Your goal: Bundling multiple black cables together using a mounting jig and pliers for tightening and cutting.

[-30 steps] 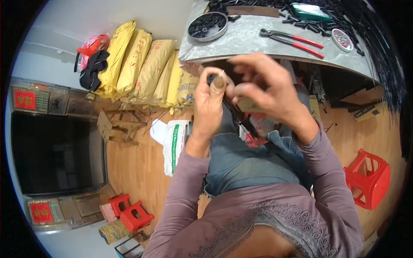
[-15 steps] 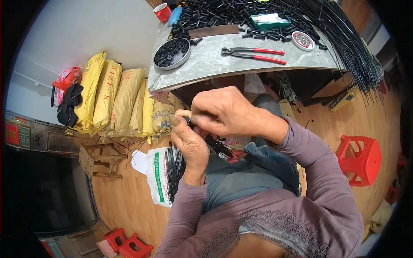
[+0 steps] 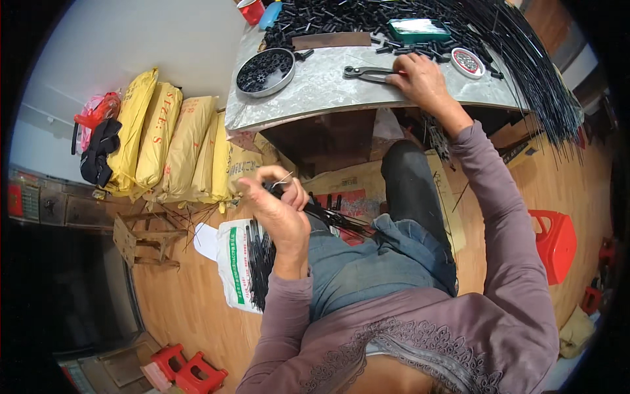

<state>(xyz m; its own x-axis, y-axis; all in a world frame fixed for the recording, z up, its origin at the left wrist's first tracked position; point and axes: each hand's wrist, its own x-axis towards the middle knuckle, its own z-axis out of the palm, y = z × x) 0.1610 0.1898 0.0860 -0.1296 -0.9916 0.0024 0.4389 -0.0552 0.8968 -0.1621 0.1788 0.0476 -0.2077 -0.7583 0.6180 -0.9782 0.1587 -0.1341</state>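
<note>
Hands split between lap and desk.
Left hand (image 3: 279, 203) pinches a bundle of thin black rods (image 3: 328, 217) over the lap, steadying it; right hand (image 3: 420, 75) closes on red-handled metal pliers (image 3: 367, 72) on the grey desk (image 3: 315, 88).

The desk (image 3: 328, 85) has a bare strip along its near edge, between the round tin of black parts (image 3: 264, 71) on the left and the right hand (image 3: 420, 79) on the pliers (image 3: 367, 72). Farther back, black pieces (image 3: 341, 16) and a green box (image 3: 419, 29) crowd the surface. Long black rods (image 3: 538, 72) fan over the right end. Below the desk, the left hand (image 3: 279, 203) grips a rod bundle (image 3: 328, 217) above the lap, blocking the way there.
</note>
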